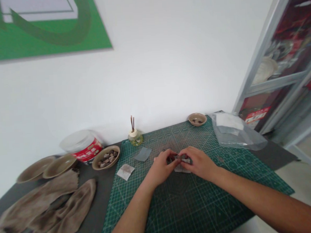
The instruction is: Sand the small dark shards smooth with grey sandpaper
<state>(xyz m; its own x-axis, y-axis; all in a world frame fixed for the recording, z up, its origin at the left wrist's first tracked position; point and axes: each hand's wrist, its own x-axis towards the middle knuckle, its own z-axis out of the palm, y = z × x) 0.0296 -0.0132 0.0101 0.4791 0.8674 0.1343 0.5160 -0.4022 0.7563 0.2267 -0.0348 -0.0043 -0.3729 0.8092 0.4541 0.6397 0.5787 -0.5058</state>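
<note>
My left hand (pixel 165 164) and my right hand (pixel 196 162) meet over the green cutting mat (pixel 202 204). Both are closed, thumbs and fingertips pinched together around something small between them, mostly hidden by the fingers. Just under the fingertips lies a pale, thin square (pixel 181 169), partly covered by my hands. To the left of my left hand, a stained whitish square (pixel 125 171) and a grey-blue sheet (pixel 143 154) rest flat on the mat. Farther left, a tan bowl (pixel 95 163) holds several small brown and pinkish stones (pixel 108 158).
A reed diffuser (pixel 135 136) stands by the wall. At the back right are a small bowl (pixel 197 124) with a few dark pieces and a clear plastic bag (pixel 240 134). Leftward are a red-labelled tub (pixel 85 148), two shallow bowls (pixel 35 169) and a crumpled brown cloth (pixel 72 218).
</note>
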